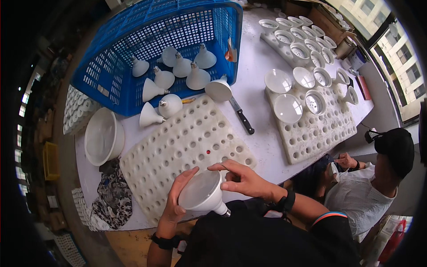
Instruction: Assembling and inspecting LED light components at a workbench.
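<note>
A white reflector light bulb (pixel 201 196) is tilted close to my body, its wide lens facing up and left and its metal screw base pointing down and right. My left hand (pixel 174 201) is wrapped round its left side, with the thumb near the lower edge. At the right side, my right hand (pixel 247 180) has its index finger stretched to the rim and its other fingers curled against the white body. Just beyond lies a pale foam board (pixel 182 153) with rows of round holes and a small red spot.
A blue plastic crate (pixel 155 26) lies on its side, several bulbs in and before it. A knife (pixel 242 116) rests right of the board. Another holed board (pixel 307 142) carries bulbs and open housings. A white basin (pixel 103 138) and camouflage cloth (pixel 113 196) are left. A person (pixel 369 191) sits right.
</note>
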`<action>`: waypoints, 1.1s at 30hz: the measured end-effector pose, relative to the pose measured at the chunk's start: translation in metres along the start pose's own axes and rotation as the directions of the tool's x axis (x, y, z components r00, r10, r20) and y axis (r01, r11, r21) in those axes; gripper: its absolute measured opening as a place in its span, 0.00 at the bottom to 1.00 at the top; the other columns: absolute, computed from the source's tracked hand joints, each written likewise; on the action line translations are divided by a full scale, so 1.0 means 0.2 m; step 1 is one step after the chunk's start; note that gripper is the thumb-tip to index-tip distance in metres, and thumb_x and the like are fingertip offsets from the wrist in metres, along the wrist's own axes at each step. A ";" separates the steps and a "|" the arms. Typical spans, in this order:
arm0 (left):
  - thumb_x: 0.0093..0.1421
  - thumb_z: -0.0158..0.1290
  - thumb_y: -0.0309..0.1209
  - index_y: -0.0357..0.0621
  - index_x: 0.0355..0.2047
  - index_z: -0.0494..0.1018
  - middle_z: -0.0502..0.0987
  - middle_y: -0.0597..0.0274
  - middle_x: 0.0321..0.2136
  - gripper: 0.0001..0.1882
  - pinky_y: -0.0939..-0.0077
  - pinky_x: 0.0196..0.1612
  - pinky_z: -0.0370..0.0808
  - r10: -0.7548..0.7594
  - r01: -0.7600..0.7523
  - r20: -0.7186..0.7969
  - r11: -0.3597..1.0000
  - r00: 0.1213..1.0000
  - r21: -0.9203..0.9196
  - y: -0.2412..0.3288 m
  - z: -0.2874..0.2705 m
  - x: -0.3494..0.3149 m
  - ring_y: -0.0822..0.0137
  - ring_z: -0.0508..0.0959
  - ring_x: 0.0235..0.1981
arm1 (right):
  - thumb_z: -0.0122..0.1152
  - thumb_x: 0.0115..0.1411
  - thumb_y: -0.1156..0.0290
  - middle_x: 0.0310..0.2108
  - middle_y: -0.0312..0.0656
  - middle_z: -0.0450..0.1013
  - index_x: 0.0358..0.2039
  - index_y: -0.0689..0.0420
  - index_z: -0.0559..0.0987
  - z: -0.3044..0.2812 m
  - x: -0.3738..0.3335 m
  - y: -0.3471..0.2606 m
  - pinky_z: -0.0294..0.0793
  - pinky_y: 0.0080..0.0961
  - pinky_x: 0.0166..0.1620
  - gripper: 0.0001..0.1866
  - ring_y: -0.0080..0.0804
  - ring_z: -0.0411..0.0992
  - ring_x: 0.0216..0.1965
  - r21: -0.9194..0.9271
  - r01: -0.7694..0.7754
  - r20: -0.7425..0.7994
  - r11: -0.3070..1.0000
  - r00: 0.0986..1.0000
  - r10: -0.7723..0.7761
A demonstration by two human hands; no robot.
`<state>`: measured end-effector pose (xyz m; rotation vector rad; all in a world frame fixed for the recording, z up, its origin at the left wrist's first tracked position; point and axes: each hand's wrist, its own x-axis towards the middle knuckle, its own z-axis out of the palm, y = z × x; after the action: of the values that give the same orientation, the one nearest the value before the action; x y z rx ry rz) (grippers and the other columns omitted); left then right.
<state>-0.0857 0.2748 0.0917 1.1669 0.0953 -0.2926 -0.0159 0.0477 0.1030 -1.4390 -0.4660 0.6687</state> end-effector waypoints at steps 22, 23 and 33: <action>0.45 0.65 0.36 0.60 0.64 0.27 0.65 0.47 0.44 0.60 0.75 0.19 0.76 -0.424 0.395 -0.115 0.894 0.898 -0.211 -0.31 0.04 -0.18 0.63 0.76 0.29 | 0.54 0.61 0.66 0.25 0.49 0.71 0.46 0.63 0.73 0.17 -0.19 0.09 0.70 0.28 0.33 0.16 0.36 0.72 0.26 -0.270 -0.170 -0.174 0.948 0.977 0.126; 0.43 0.65 0.31 0.60 0.64 0.28 0.65 0.48 0.43 0.61 0.76 0.18 0.74 -0.343 0.341 -0.143 0.939 0.928 -0.042 -0.35 0.04 -0.17 0.65 0.75 0.26 | 0.50 0.61 0.70 0.30 0.53 0.73 0.49 0.61 0.71 0.12 -0.20 0.06 0.72 0.31 0.34 0.16 0.43 0.74 0.30 -0.303 -0.272 -0.153 0.914 0.960 0.235; 0.37 0.67 0.29 0.50 0.64 0.35 0.55 0.47 0.55 0.62 0.64 0.53 0.66 -0.232 0.266 -0.168 0.937 0.958 0.227 -0.60 -0.11 -0.10 0.56 0.63 0.54 | 0.51 0.58 0.73 0.32 0.50 0.75 0.52 0.51 0.71 0.17 -0.33 0.32 0.74 0.37 0.35 0.19 0.49 0.74 0.30 -0.569 -0.180 -0.075 0.802 0.983 0.167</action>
<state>-0.1370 0.2563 -0.0193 1.4262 0.3401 -0.4573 -0.0956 0.0287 0.0501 -2.0845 -0.5518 0.6873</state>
